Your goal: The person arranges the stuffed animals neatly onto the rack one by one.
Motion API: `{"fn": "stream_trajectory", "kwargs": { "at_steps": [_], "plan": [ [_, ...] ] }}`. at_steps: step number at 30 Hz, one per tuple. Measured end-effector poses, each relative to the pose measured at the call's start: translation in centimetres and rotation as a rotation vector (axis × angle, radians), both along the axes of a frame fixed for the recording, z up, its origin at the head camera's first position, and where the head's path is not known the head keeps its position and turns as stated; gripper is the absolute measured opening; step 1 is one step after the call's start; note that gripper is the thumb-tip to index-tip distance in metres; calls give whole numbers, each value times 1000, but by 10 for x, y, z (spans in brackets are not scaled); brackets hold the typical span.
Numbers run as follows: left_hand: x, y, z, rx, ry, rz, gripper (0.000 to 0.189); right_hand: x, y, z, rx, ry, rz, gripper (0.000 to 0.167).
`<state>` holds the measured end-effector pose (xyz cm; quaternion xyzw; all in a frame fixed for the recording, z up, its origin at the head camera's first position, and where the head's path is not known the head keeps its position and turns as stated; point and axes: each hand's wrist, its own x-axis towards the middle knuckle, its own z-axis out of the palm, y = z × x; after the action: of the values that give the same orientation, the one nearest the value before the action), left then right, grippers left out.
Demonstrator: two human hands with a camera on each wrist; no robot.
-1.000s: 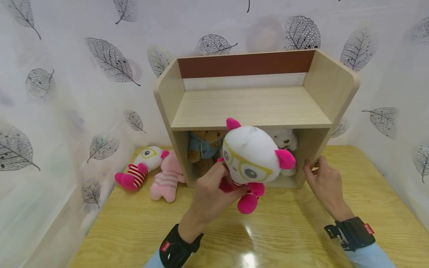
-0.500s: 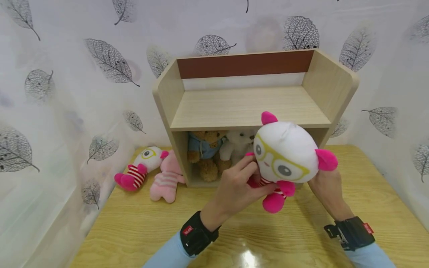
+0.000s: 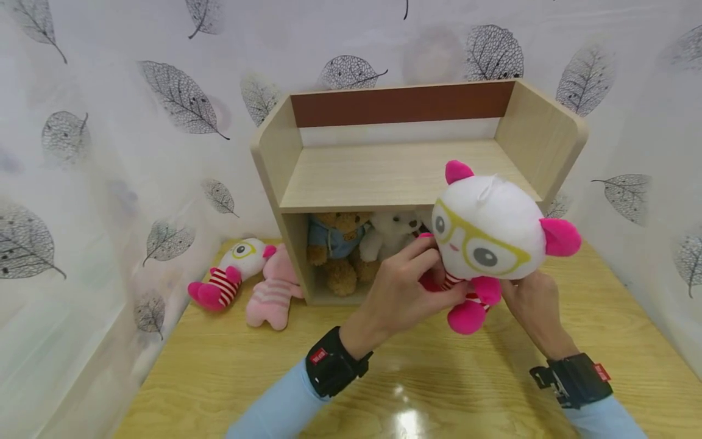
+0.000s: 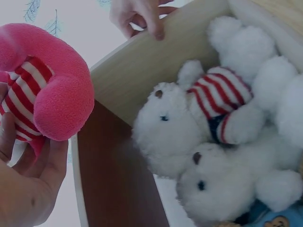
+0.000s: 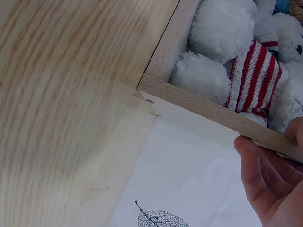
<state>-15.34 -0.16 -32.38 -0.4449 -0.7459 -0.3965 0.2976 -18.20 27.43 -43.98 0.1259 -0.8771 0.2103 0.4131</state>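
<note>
My left hand (image 3: 403,292) grips a white panda plush (image 3: 488,225) with yellow glasses, pink ears and a red-striped body. It holds the plush by the body, up in front of the right part of a small wooden shelf (image 3: 406,174). At the shelf's right side panel, my right hand (image 3: 534,308) pinches the front edge, thumb inside and fingers outside in the right wrist view. Inside the lower compartment sit a brown teddy bear (image 3: 340,244) in a blue hoodie, a white teddy bear (image 3: 392,235), and another white bear in a striped shirt (image 5: 258,78).
Left of the shelf, a second panda plush (image 3: 244,259) with yellow glasses lies against a pink plush (image 3: 274,292) on the wooden table (image 3: 411,372). Leaf-patterned wall covering (image 3: 181,97) stands behind and along both sides.
My left hand has carried the panda plush right and then up, uncovering the brown bear and one white bear. The right hand stays at the side panel, now partly hidden behind the plush.
</note>
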Motion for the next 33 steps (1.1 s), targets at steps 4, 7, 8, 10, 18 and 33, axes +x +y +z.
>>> {"fn": "stream_trajectory", "kwargs": {
  "at_steps": [4,7,8,10,18,33],
  "plan": [
    [-3,5,12,-1,12,-17,29,0,1,-2,-7,-14,-13,24],
    [-6,7,23,-4,9,-29,28,1,0,-3,-18,-14,-31,23],
    [-7,8,26,-2,5,-36,28,1,0,-3,-19,-7,-38,21],
    [-10,8,32,5,0,-41,28,2,0,-3,-27,2,-42,20],
    [-24,15,56,76,41,-16,27,1,-1,-1,-55,-53,-42,25],
    [-51,24,92,55,-36,208,34,-3,-3,0,-52,11,-26,19]
  ]
}}
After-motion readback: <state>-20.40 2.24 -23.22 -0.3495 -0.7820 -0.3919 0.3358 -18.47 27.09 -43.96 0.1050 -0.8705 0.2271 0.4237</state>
